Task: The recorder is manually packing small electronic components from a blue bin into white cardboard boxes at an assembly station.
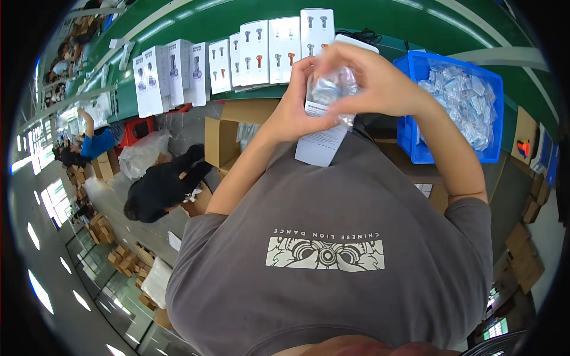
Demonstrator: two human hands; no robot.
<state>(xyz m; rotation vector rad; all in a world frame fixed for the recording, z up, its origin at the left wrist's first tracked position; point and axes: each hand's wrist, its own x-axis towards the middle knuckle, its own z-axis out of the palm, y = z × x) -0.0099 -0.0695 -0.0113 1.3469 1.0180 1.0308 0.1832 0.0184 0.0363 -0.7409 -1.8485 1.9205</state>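
Observation:
In front of my chest, a white printed box (321, 146) stands tilted in my left hand (291, 113), whose fingers and thumb wrap round its side. At the box's upper end sits a crinkled see-through plastic bag (331, 89); what it contains is hard to make out. My right hand (380, 77) curls over the bag from the right, its thumb against it and its fingertips smeared by motion. Whether the bag is partly inside the box cannot be seen. Beyond my hands, several white boxes (254, 53) with pictures of small devices stand in a row.
A blue bin (421, 155) full of small bagged parts stands to the right on the green table (409, 26). An open cardboard carton (221, 142) is below the table's edge at left. A person in black (157, 190) bends near the floor; another in blue (107, 141) sits farther left.

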